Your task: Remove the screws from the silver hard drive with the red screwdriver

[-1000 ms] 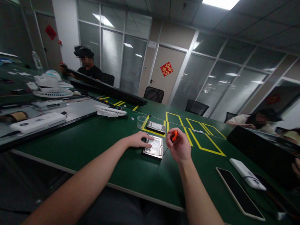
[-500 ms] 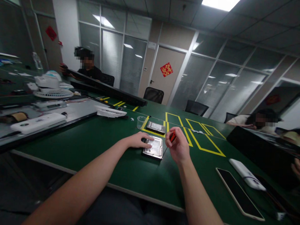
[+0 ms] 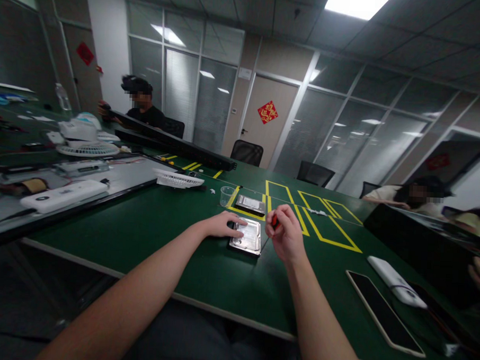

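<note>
A silver hard drive [image 3: 250, 238] lies flat on the green table in front of me. My left hand [image 3: 223, 225] grips its left side, thumb and index finger spread over the metal top; the other fingers are partly hidden. In my right hand [image 3: 286, 228] is a screwdriver [image 3: 276, 221] with a red and black handle, held with the fingers closed round it. Its thin shaft slants down to the drive's near right corner; whether the tip sits in a screw is too small to tell. Just behind lies a second hard drive [image 3: 250, 204], inside a yellow tape outline.
A clear plastic cup [image 3: 226, 196] stands beside the second drive. To the left are a white fan grille [image 3: 179, 179] and a large panel [image 3: 124, 177] with a power strip [image 3: 64, 196]. A phone [image 3: 385, 312] and a white device [image 3: 397, 281] lie right. Other people sit around the table.
The view has shifted very slightly. Both hands, the screwdriver and the hard drive keep nearly the same positions.
</note>
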`<state>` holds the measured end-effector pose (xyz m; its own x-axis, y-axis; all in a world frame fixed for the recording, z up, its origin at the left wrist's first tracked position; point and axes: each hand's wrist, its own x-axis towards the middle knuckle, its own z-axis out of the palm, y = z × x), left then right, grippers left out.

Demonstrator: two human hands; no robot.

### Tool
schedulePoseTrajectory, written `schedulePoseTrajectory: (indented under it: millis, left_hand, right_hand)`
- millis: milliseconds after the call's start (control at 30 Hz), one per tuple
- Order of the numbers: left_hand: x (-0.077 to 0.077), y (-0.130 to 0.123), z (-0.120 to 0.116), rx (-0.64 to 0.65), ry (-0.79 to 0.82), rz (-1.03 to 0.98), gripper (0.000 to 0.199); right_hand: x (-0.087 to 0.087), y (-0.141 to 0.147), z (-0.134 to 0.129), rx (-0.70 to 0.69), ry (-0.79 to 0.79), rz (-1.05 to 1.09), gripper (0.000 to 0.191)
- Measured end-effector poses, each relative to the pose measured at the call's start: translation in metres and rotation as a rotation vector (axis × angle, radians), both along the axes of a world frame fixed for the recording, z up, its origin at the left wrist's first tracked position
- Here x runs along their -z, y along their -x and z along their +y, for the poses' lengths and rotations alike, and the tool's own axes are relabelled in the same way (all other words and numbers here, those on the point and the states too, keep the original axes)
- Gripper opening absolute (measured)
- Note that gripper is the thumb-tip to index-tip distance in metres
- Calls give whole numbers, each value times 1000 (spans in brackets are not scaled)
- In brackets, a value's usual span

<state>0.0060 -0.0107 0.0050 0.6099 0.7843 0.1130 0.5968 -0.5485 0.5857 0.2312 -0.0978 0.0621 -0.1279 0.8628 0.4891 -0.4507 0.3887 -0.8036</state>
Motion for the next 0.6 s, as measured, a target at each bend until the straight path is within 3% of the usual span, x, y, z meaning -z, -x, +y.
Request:
schedulePoseTrajectory:
  millis: [133, 300, 600]
  left_hand:
    - [-1, 0, 0, -12, 16, 6, 70]
    - [-1, 0, 0, -9, 15, 12, 70]
    - [1, -1, 0, -3, -15, -9, 66]
  right_hand:
    - [-1, 0, -1, -2, 6, -5, 11]
    - [-3, 0, -1, -1, 5, -1, 26]
    - [-3, 1, -2, 7, -18, -11, 13]
